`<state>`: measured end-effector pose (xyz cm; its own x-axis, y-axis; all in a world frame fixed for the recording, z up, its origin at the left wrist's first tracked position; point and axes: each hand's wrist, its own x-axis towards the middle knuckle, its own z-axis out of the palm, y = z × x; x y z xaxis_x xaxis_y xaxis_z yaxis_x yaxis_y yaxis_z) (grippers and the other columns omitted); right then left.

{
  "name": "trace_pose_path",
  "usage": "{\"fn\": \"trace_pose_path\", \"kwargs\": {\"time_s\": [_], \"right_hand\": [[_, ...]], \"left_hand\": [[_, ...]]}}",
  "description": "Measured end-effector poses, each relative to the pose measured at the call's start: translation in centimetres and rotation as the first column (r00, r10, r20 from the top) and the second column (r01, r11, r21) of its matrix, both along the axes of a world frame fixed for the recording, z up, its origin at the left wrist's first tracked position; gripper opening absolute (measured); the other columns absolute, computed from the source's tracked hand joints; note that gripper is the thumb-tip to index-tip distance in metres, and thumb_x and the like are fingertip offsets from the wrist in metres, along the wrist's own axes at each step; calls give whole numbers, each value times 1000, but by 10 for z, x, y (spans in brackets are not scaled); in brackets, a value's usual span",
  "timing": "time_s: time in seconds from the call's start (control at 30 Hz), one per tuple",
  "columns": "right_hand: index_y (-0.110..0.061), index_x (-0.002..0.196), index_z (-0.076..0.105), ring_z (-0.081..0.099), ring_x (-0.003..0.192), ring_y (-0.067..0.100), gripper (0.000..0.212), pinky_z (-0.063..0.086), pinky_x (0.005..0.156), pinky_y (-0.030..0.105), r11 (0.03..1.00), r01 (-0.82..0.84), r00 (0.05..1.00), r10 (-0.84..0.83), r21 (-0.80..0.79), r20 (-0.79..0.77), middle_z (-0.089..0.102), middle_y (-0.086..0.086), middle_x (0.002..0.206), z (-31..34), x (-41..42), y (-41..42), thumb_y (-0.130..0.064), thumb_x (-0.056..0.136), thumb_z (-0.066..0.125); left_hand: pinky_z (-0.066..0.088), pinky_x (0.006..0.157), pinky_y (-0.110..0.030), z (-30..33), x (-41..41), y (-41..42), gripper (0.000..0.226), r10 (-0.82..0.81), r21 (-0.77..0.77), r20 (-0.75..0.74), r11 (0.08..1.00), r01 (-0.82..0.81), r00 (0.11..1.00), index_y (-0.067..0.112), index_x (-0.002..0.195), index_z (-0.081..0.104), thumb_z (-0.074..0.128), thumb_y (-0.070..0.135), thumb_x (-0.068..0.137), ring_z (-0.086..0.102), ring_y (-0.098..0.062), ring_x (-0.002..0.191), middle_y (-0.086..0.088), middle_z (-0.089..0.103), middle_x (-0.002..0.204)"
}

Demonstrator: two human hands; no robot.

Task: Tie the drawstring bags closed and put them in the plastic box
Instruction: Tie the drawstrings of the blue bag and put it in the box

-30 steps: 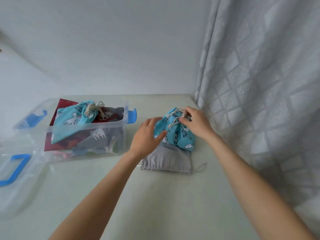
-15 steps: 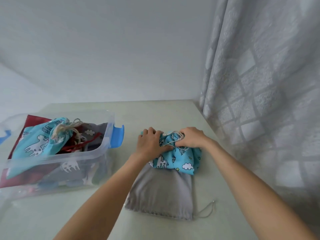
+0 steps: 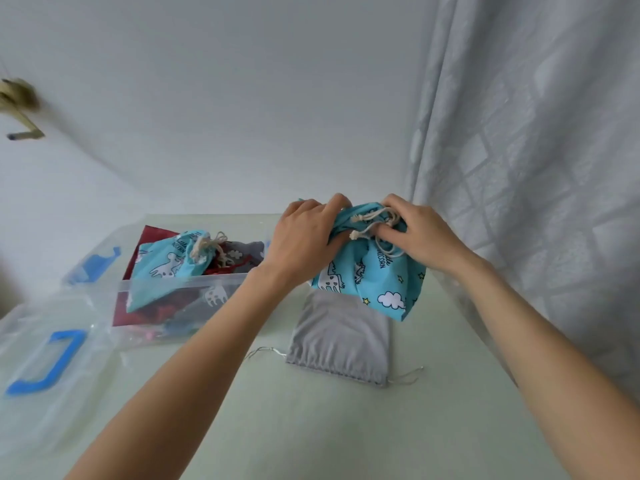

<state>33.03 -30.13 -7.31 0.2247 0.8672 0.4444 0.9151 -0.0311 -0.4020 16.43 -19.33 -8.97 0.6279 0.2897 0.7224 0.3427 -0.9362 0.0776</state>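
Clear plastic box (image 3: 180, 284) at left, already holding tied bags. Grey drawstring bag (image 3: 341, 336) flat on the table, cords loose, half under the blue unicorn-print bag (image 3: 375, 275). Left hand (image 3: 304, 237) gripping its gathered neck; right hand (image 3: 420, 233) pinching the cream cord (image 3: 367, 223). Risk: slack grip, neck reopening. Bunched, cloud-patterned cotton.
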Motion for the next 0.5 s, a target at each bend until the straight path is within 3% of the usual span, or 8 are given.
{"fn": "trace_pose_path", "kwargs": {"time_s": [0.17,0.27,0.37,0.43,0.5], "right_hand": [[-24,109,51,59,76,22,24,46,65,37,988,-147,989,146,52,23,64,-2,86,26,-79,56,-38,91,55],[-26,120,48,57,71,21,29,40,59,31,975,-215,973,209,53,98,59,-6,77,39,-118,111,-36,93,53],[-23,123,48,52,67,18,31,35,67,29,968,-245,958,235,45,163,54,-9,73,40,-143,158,-33,94,50],[-22,123,50,52,71,18,31,39,74,33,964,-263,948,253,27,191,56,-7,78,29,-149,181,-33,95,50],[-23,126,51,56,86,20,35,43,83,36,961,-271,947,276,-53,164,62,-3,93,10,-147,196,-35,94,52]], "left_hand": [[35,93,-35,28,-94,32,34,158,-6,9,987,-158,987,22,124,45,49,36,94,57,-25,98,0,68,100],[36,91,-38,36,-135,70,33,253,-26,4,967,-253,968,21,123,47,49,36,94,57,-28,98,-4,69,99],[37,88,-38,33,-159,111,33,322,-87,-19,943,-322,947,22,124,46,50,36,94,57,-28,96,-4,68,97],[38,83,-36,24,-165,133,36,327,-165,-91,927,-338,941,23,126,45,50,37,94,58,-28,92,-4,66,93],[42,79,-34,10,-168,146,41,289,-305,-236,884,-353,928,25,130,42,52,39,92,58,-27,96,-5,62,98]]}}
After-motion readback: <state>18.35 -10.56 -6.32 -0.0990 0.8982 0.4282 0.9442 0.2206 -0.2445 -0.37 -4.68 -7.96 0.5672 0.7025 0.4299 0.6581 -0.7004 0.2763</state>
